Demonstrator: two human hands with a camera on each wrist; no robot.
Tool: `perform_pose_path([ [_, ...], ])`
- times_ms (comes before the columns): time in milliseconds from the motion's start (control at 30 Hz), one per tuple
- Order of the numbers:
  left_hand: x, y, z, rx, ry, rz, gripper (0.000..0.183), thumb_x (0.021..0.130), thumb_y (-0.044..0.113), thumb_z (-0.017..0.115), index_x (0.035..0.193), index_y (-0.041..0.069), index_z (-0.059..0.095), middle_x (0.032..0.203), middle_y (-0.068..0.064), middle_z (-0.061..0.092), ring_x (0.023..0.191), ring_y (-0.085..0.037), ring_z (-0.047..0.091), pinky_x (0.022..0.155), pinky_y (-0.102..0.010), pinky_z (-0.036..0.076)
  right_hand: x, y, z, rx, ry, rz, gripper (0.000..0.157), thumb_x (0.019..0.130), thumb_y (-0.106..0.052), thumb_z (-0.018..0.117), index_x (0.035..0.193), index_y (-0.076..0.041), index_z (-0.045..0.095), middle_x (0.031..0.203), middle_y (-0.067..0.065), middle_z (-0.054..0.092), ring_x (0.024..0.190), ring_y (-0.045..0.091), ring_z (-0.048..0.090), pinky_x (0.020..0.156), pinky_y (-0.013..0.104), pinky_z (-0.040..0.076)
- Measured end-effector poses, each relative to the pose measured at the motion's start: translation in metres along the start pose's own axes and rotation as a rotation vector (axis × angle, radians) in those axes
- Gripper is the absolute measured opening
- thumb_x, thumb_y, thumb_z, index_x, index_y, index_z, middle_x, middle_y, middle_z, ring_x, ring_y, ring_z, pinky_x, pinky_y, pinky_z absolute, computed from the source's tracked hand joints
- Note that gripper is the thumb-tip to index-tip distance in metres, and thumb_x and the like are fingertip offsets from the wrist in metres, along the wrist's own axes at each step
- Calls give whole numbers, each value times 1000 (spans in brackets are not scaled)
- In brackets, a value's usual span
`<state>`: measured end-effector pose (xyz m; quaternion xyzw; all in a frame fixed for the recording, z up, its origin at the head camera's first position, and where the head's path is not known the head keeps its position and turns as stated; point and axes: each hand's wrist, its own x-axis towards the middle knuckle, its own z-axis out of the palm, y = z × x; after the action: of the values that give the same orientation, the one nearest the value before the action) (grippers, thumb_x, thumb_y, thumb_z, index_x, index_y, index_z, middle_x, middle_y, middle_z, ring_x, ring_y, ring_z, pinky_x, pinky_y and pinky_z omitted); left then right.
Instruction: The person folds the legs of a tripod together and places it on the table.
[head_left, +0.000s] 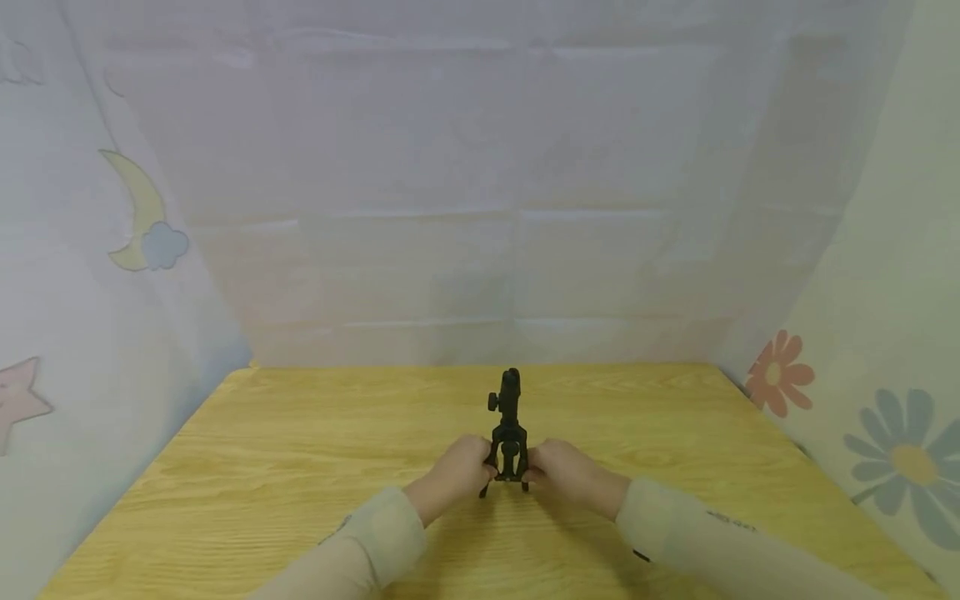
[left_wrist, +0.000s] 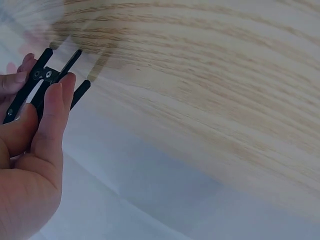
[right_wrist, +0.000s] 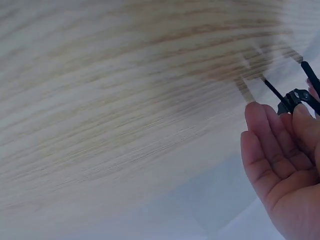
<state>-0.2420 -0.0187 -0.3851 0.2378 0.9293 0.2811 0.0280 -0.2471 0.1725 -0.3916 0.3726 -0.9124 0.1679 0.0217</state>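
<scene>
A small black tripod [head_left: 510, 398] is upright over the middle of the table, a knob on the left of its column and its legs partly folded out below. My left hand [head_left: 459, 468] grips a leg from the left, thumb and fingers around it. From the other side my right hand [head_left: 568, 472] pinches another leg between thumb and forefinger. In the left wrist view the tripod's legs [left_wrist: 26, 89] point down near the wood, close to their reflections. The right wrist view shows the tripod's hinge [right_wrist: 298, 96] just past my right fingertips, the other fingers extended below; the upper column is out of that view.
The wood-grain table [head_left: 315, 425] stretches around both hands. A pale, creased sheet [head_left: 420, 167] hangs behind its back edge. Side sheets carry a moon [head_left: 142, 200] on the left and flowers [head_left: 780, 373] on the right.
</scene>
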Motion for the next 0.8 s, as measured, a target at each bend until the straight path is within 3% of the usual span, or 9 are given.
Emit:
perform_pose_path([
  [100,0,0,0,-10,7,5,18,86,-3,68,70,0,62,67,-3,57,57,-10,45,52,-24,42,4,3,-1,-60,2,-46,4,81,-12,73,82,-8,73,78,1,71,72,12,68,64,23,53],
  [300,1,1,-1,-14,11,14,15,86,-4,68,72,0,64,70,-5,60,59,-10,46,53,-24,43,13,6,-8,-148,7,-116,8,75,-15,78,77,-8,75,71,0,71,64,7,66,61,17,52],
  [433,3,2,-2,2,6,20,14,86,-4,68,73,-1,65,71,-5,61,60,-10,46,54,-24,43,14,7,-12,-155,-2,-87,12,73,-18,79,79,-8,76,71,0,71,63,6,65,60,18,52],
  [567,6,3,-3,6,-13,-3,11,87,-3,68,76,-1,65,75,-7,62,62,-11,48,54,-25,45,12,4,-14,-31,-52,12,8,79,-13,78,80,-5,76,74,2,72,66,9,66,62,21,53],
  [667,8,2,-4,-23,-36,-14,10,87,-2,68,78,-2,65,76,-7,63,63,-11,49,55,-25,46,9,1,-15,125,-95,102,6,85,-8,73,85,-2,76,78,4,72,68,13,66,63,25,53],
  [800,6,-3,-6,-89,-79,41,8,86,-4,69,79,-3,67,73,-6,64,61,-10,50,56,-24,46,5,-2,-15,307,-100,196,10,91,-6,67,96,0,75,84,7,72,69,18,65,60,29,52],
])
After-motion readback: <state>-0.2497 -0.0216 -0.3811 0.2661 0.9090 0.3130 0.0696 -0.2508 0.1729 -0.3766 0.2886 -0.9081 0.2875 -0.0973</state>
